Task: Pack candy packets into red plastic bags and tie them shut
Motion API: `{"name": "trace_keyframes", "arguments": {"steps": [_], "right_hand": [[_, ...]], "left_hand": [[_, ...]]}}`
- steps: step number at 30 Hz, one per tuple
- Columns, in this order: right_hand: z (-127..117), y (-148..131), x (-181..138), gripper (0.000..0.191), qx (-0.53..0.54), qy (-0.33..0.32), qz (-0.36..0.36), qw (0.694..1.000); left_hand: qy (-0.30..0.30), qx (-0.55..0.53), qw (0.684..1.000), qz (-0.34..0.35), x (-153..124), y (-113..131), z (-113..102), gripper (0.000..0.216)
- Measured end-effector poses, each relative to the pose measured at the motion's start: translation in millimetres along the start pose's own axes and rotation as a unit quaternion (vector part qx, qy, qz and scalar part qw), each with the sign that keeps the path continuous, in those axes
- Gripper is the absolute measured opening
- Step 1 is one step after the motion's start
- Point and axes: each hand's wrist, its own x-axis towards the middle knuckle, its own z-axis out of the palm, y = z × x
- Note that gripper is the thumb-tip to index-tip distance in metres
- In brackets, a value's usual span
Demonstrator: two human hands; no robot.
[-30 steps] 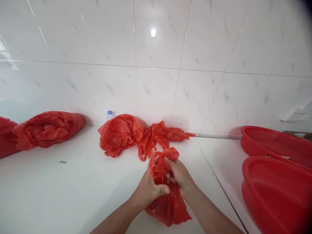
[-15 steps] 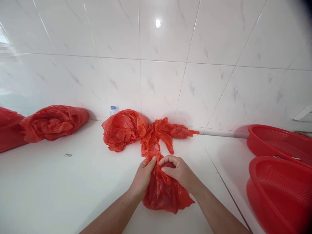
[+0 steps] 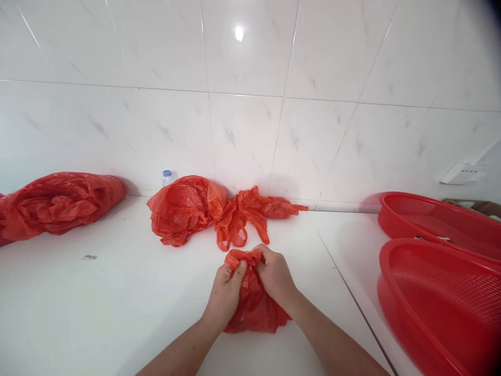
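Observation:
A red plastic bag (image 3: 258, 308) rests on the white table in front of me, its top bunched up between my hands. Something inside bulges the bag, but I cannot make out what. My left hand (image 3: 227, 292) grips the gathered neck with the thumb on top. On the other side, my right hand (image 3: 276, 271) pinches the bag's upper edge, fingers closed. Just beyond lie crumpled red plastic bags (image 3: 242, 214) with loose handles, beside a bigger red bag (image 3: 188, 209) with an open, folded mouth.
A large red bag bundle (image 3: 66, 203) lies at the left. Behind the middle bag stands a blue-capped bottle (image 3: 167, 177) by the tiled wall. Two red plastic baskets, a near one (image 3: 438, 303) and a far one (image 3: 422, 209), stand at the right. A socket (image 3: 462, 173) sits on the wall.
My right hand has closed from a loose curl onto the bag's top edge. The bag's neck is now drawn together, apart from the bags behind. The view has shifted right.

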Motion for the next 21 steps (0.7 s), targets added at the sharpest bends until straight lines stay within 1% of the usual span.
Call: {"name": "trace_keyframes", "arguments": {"steps": [2, 4, 7, 9, 10, 12, 15, 18, 20, 21], "right_hand": [[1, 0, -1, 0.016, -0.016, 0.011, -0.012, 1.0], [1, 1, -1, 0.018, -0.026, 0.021, -0.014, 0.999], [0, 3, -1, 0.018, -0.004, 0.033, 0.012, 0.999], [-1, 3, -1, 0.018, 0.037, 0.038, 0.028, 0.998], [-2, 3, 0, 0.018, 0.069, 0.035, 0.031, 0.997], [-3, 2, 1, 0.02, 0.147, 0.007, 0.042, 0.988], [-5, 0, 4, 0.027, 0.254, -0.065, 0.082, 0.962], [-10, -1, 6, 0.024, 0.33, -0.13, 0.112, 0.928], [-14, 1, 7, 0.029, 0.398, -0.172, 0.136, 0.891], [-17, 3, 8, 0.033, 0.437, -0.184, 0.148, 0.868]], "left_hand": [[-0.007, 0.0, 1.0, 0.0, -2, 0, 1, 0.038], [-0.013, -0.002, 1.0, 0.017, -5, 1, 2, 0.032], [-0.016, -0.001, 0.996, 0.083, -8, 3, 4, 0.029], [-0.039, 0.008, 0.993, 0.112, -8, 3, 3, 0.033], [-0.053, 0.016, 0.992, 0.116, -8, 3, 2, 0.034], [-0.07, 0.033, 0.99, 0.114, -7, 1, 1, 0.035], [-0.057, 0.057, 0.989, 0.123, -6, -1, -1, 0.033], [-0.045, 0.072, 0.99, 0.115, -6, -3, -2, 0.034], [-0.033, 0.081, 0.989, 0.119, -6, -7, -3, 0.037], [-0.023, 0.093, 0.986, 0.136, -5, -9, -5, 0.038]]}}
